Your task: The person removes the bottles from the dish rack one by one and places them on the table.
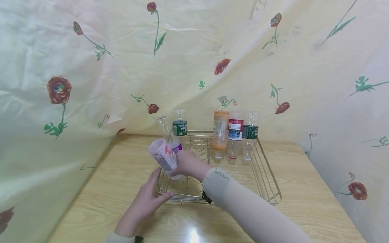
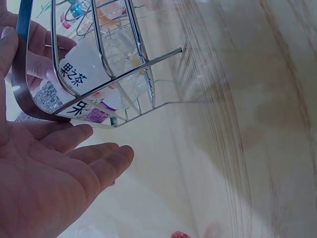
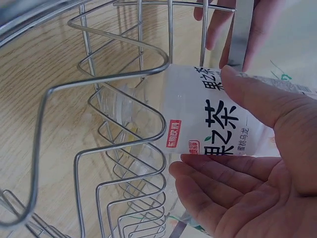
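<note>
My right hand (image 1: pixel 191 165) grips a plastic bottle with a white and pink label (image 1: pixel 165 158) at the left side of a wire rack (image 1: pixel 278 195). The bottle tilts with its base up and its clear neck end down in the rack. In the right wrist view, the thumb and fingers of the right hand lie round the bottle's label (image 3: pixel 218 114). My left hand (image 1: pixel 147 195) is at the rack's front left corner, fingers extended. The left wrist view shows the left palm (image 2: pixel 54 173) beside the metal end of the rack; contact is hard to tell.
Behind the held bottle stand a clear bottle with a purple label (image 1: pixel 176 145) and one with a green label (image 1: pixel 180 128). On the right, an orange bottle (image 1: pixel 220 130), a red-labelled bottle (image 1: pixel 235 130) and another green-labelled bottle (image 1: pixel 250 132) stand upside down. A flowered curtain (image 1: pixel 188 60) hangs behind.
</note>
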A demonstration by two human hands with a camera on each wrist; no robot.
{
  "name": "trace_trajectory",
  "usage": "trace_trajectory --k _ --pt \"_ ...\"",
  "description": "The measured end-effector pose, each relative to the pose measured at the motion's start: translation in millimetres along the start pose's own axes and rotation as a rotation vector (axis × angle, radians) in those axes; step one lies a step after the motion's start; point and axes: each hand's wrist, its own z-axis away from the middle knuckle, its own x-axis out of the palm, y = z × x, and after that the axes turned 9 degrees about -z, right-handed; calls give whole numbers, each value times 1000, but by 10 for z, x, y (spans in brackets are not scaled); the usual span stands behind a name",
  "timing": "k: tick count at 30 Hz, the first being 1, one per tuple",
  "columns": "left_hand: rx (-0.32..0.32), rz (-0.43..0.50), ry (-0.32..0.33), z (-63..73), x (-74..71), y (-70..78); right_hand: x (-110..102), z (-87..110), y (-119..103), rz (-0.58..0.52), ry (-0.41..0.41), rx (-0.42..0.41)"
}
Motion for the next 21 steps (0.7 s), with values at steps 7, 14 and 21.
trace_trajectory --k 7,14,21 --pt "-1 -23 -4 -6 6 4 -11 20 10 21 4 -8" --pt "-11 -35 -14 -3 7 1 -65 46 1 46 41 -52" --pt "-15 -52 -10 10 14 13 -140 97 -3 4 70 -97"
